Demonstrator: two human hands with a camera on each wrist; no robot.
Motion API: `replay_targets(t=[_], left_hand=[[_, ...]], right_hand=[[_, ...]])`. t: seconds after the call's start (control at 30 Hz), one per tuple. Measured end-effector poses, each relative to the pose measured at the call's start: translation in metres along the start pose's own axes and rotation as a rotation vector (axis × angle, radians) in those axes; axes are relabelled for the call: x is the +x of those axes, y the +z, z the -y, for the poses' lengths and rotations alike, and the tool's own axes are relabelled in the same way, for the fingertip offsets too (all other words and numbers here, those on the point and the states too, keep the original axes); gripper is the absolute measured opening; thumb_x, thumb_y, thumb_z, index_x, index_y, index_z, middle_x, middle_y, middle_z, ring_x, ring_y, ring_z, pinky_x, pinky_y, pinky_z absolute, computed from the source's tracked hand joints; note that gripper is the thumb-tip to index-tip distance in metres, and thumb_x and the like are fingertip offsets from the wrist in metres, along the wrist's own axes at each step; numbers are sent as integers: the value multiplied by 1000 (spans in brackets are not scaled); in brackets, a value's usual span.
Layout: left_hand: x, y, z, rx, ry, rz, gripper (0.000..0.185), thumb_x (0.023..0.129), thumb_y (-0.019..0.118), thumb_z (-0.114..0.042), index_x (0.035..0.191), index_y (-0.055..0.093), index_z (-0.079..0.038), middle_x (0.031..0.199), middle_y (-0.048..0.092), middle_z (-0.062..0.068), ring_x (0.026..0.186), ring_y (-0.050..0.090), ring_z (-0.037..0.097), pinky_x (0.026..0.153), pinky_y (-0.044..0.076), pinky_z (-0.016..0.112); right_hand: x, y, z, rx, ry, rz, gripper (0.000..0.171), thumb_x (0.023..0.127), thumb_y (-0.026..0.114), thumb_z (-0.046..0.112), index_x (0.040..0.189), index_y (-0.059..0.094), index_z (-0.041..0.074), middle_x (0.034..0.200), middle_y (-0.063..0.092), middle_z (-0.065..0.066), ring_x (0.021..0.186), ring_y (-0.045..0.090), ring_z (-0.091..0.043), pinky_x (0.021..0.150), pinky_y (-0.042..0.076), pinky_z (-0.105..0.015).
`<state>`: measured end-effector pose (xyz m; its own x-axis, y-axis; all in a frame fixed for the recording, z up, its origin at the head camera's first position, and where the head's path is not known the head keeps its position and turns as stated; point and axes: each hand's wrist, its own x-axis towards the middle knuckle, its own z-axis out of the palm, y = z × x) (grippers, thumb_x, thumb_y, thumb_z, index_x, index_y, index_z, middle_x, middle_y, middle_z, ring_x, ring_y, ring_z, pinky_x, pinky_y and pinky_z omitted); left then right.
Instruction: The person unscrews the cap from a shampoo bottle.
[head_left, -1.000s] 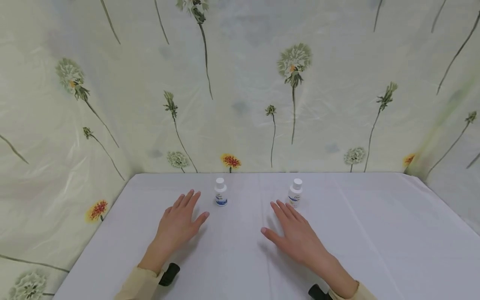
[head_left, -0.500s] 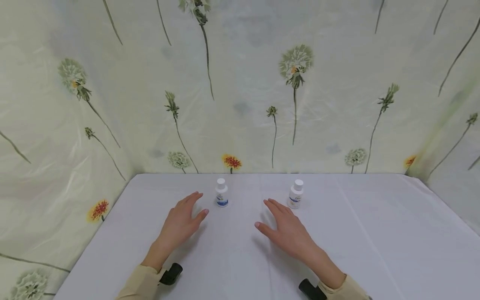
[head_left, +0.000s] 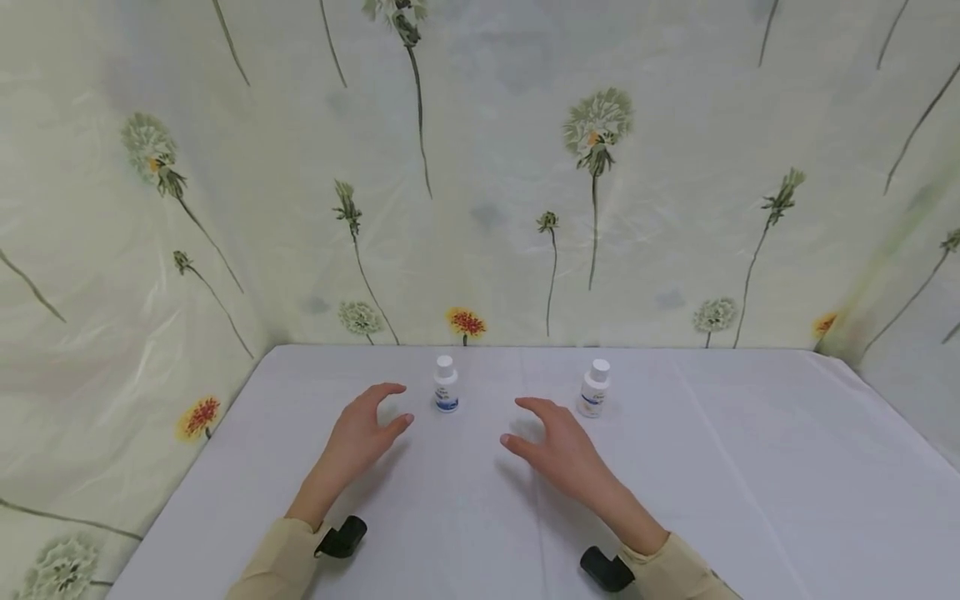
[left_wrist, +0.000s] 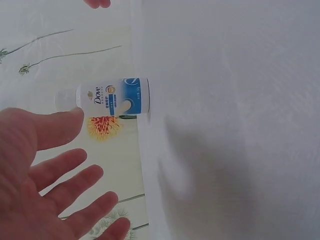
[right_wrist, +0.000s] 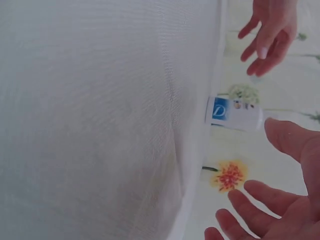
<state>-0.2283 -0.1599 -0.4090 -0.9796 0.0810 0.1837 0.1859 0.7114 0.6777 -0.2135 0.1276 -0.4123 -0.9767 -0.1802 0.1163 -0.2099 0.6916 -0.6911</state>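
Observation:
Two small white bottles with white screw caps stand upright near the table's far side. The left bottle (head_left: 446, 392) has a blue wave at its base; in the left wrist view this Dove bottle (left_wrist: 114, 97) shows its printed label. My left hand (head_left: 358, 432) hovers left of it, holding nothing, thumb and fingers spread apart and slightly bent. My right hand (head_left: 564, 450) hovers between the bottles, nearer the viewer, also holding nothing, fingers bent toward the left. Just behind its knuckles is the right bottle (head_left: 594, 393). Neither hand touches a bottle.
A white cloth (head_left: 750, 483) with faint creases covers the table. Behind and at both sides hangs a dandelion-print curtain (head_left: 495, 150). Black wrist mounts (head_left: 341, 537) sit by the beige sleeves (head_left: 279, 560).
My right hand has shifted left, uncovering the right bottle it partly overlapped before. Fingers on both hands have bent further. My left hand has barely moved, and both bottles stay where they were.

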Motion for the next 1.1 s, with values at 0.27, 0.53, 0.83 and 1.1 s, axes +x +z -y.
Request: replay_targets(t=[0.27, 0.53, 0.83, 1.1], left_hand=[[7, 2, 4, -53, -27, -19, 41, 90, 73, -20, 127, 62, -8, 135, 58, 14, 128, 48, 36, 104, 37, 55], [11, 2, 7, -74, -52, -16, 38, 89, 73, -19, 124, 64, -7, 127, 62, 16, 121, 52, 35, 97, 42, 56], [15, 0, 2, -84, -57, -5, 41, 88, 75, -22, 125, 64, -9, 127, 63, 13, 119, 55, 32, 92, 47, 52], [18, 2, 1, -108, -54, -21, 41, 88, 75, -22, 125, 64, -8, 126, 64, 11, 118, 55, 30, 89, 50, 48]], right_hand=[[12, 8, 3, 93, 52, 8, 56, 87, 76, 32, 136, 57, 13, 135, 57, -8, 126, 50, -31, 98, 44, -51], [20, 13, 5, 169, 61, 2, 54, 86, 77, 24, 134, 58, 10, 131, 60, -7, 121, 54, -27, 97, 48, -46], [29, 21, 6, 221, 38, -4, 50, 87, 76, 24, 132, 59, 8, 129, 61, -6, 119, 55, -26, 96, 48, -45], [39, 22, 12, 226, 76, -4, 47, 88, 75, 26, 128, 61, 7, 126, 62, -10, 118, 56, -28, 93, 49, -46]])
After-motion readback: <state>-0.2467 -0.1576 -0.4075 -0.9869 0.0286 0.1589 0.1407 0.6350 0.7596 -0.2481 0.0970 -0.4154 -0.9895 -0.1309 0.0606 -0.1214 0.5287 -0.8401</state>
